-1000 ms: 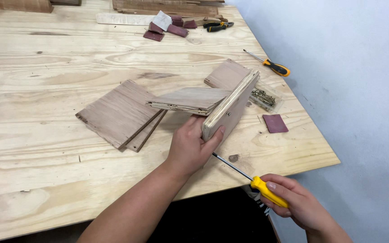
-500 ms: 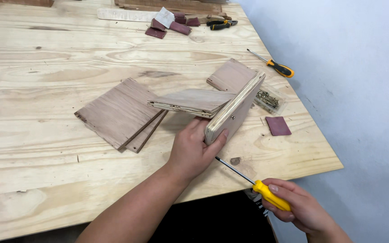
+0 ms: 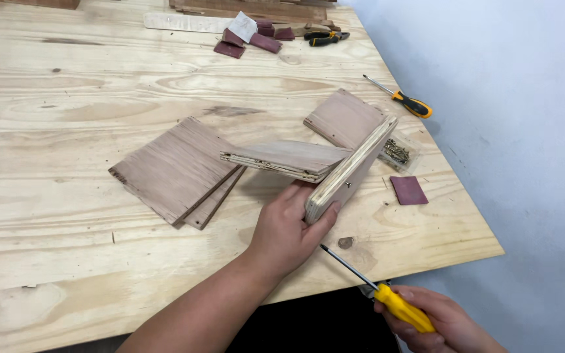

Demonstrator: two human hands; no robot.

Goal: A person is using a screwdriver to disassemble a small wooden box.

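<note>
My left hand (image 3: 289, 229) grips the near end of an upright plywood panel (image 3: 351, 171) that stands on its edge on the workbench. A second plywood panel (image 3: 286, 159) juts out flat from its side, raised off the bench. My right hand (image 3: 439, 321) sits past the bench's near edge, closed around a yellow-handled screwdriver (image 3: 387, 295). The screwdriver's tip points up-left at the panel's near end, just below my left thumb.
Two stacked plywood squares (image 3: 174, 170) lie to the left, another square (image 3: 344, 117) behind the panel. A bag of screws (image 3: 397, 151), a sandpaper piece (image 3: 409, 189), a second screwdriver (image 3: 403, 99), pliers (image 3: 325, 38) and more sandpaper (image 3: 250, 36) are on the bench (image 3: 67, 131).
My right hand has brought the screwdriver slightly closer to the panel's near end. My left hand keeps its grip on the panel.
</note>
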